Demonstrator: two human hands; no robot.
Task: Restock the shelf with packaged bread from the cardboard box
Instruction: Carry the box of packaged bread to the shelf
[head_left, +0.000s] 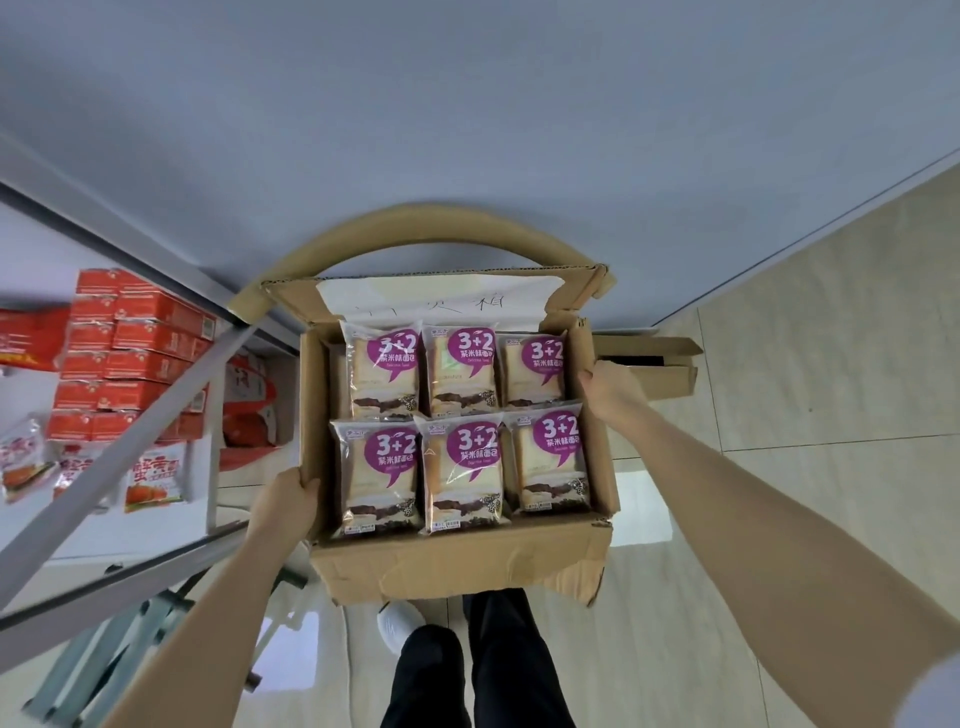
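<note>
An open cardboard box (457, 564) sits in front of me at waist height, its flaps folded outward. Inside lie several clear packs of sliced bread (382, 475) with purple "3+2" labels, in two rows. My left hand (284, 501) grips the box's left wall near the front corner, thumb over the rim. My right hand (613, 392) grips the right wall further back, fingers over its edge. The shelf (130, 431) stands to my left, with a grey metal frame.
The shelf holds stacked red cartons (130, 353) and red-and-white snack bags (156, 475). A second, smaller cardboard box (654, 364) lies on the tiled floor at the right, by the blue-grey wall. A tan curved handle (415, 223) arches behind the box. My legs are below it.
</note>
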